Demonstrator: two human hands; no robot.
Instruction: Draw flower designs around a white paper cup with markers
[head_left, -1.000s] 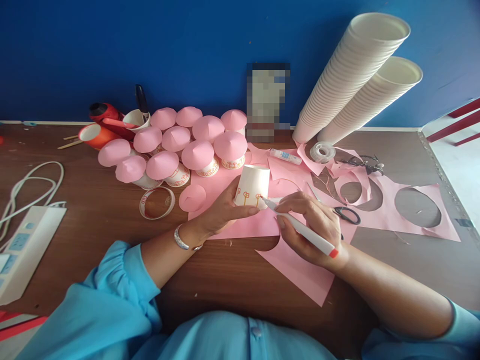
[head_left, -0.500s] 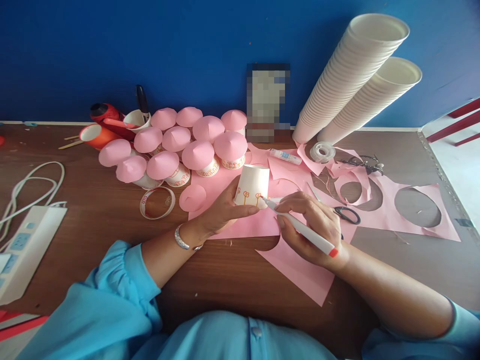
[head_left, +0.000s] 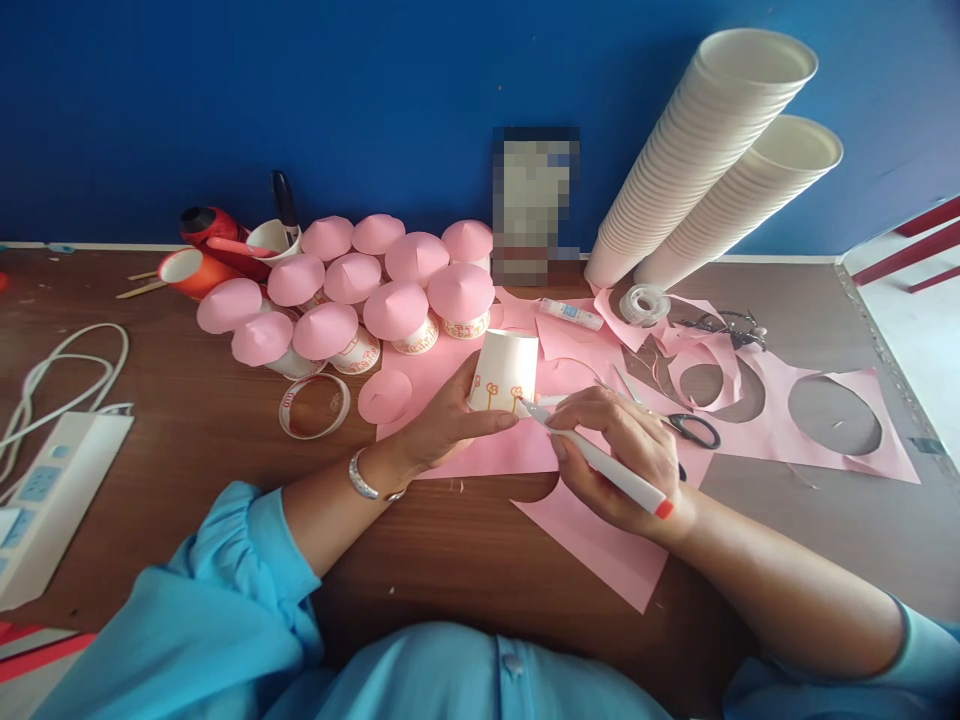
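Note:
My left hand (head_left: 457, 415) is closed round a white paper cup (head_left: 510, 360), held upside down above the pink paper. Small orange-red flowers with yellow stems are drawn along the cup's lower side. In my right hand (head_left: 626, 450) is a white marker pen (head_left: 611, 465) with a red end, gripped like a writing tool. Its tip meets the cup near the rightmost flower. To the left stand several small cups topped with pink paper cones (head_left: 395, 310). A flat pink cone (head_left: 385, 396) lies near my left wrist.
Two tall stacks of white cups (head_left: 697, 140) lean at the back right. Scissors (head_left: 694, 430), a tape roll (head_left: 645, 304), a glue stick (head_left: 571, 313) and cut pink paper (head_left: 780, 440) lie rightward. A cut cup ring (head_left: 315, 405) and a power strip (head_left: 67, 500) are leftward.
The marker tip has shifted slightly down along the flower on the cup, with my right hand moving a little. My left hand and the cup hold almost still.

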